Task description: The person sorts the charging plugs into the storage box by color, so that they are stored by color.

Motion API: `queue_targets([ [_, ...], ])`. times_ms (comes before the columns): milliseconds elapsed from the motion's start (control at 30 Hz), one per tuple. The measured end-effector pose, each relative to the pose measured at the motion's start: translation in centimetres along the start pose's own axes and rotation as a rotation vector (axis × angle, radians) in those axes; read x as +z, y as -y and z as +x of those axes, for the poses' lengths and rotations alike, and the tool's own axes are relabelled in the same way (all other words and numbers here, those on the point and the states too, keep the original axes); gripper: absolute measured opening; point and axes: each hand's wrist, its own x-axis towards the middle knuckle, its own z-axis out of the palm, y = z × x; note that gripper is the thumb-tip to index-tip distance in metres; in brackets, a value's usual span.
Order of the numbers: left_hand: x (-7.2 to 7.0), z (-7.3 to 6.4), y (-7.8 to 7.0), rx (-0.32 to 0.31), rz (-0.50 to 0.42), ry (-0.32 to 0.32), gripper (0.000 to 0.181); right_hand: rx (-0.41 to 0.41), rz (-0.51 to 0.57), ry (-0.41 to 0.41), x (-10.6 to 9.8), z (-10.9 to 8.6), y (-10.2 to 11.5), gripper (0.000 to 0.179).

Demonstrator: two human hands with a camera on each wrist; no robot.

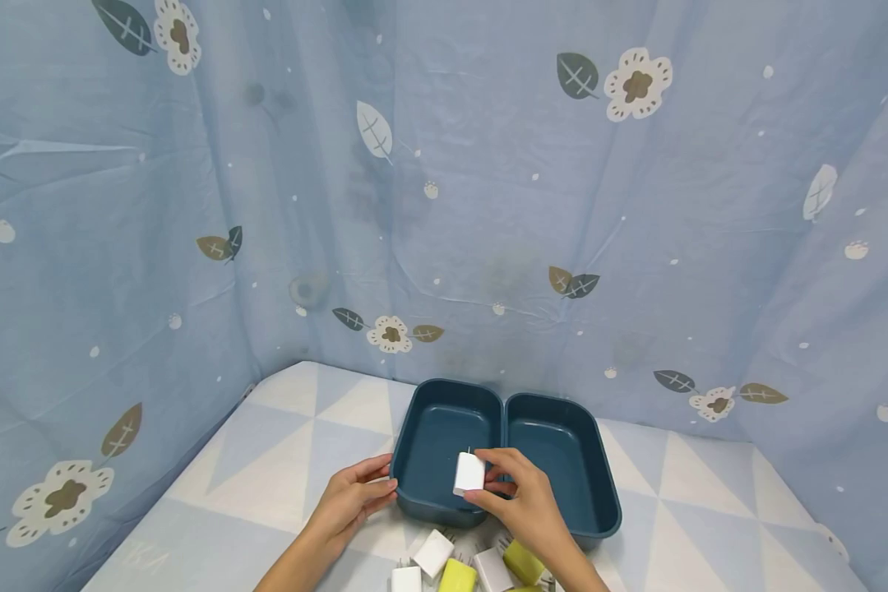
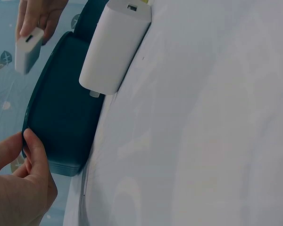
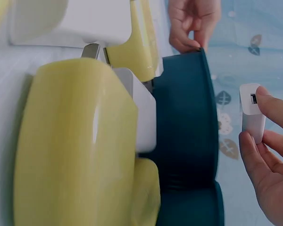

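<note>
My right hand (image 1: pixel 521 497) pinches a white USB charger plug (image 1: pixel 469 474) between thumb and fingers, above the left dark blue bin (image 1: pixel 444 514). In the right wrist view, a USB port shows on the end of the held charger plug (image 3: pixel 252 110). At the left bin's near left rim, my left hand (image 1: pixel 351 501) pinches the edge between thumb and fingers, as the left wrist view shows. Several white charger plugs (image 1: pixel 434 552) and yellow charger plugs (image 1: pixel 457 575) lie on the cloth in front of the bins, partly cut off by the head view's lower edge.
A second dark blue bin (image 1: pixel 608 493) stands right beside the left one. Both rest on a bed-like surface under a triangle-patterned cloth (image 1: pixel 266 460). Behind and to the left hangs a blue curtain (image 1: pixel 474 222) with flowers and leaves.
</note>
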Motion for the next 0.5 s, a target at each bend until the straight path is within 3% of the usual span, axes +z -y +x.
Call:
queue_targets([
  [500, 0.1, 0.3, 0.4, 0.010, 0.001, -0.031, 0.057, -0.003, -0.085, 0.074, 4.0, 3.1, -0.4, 0.051],
])
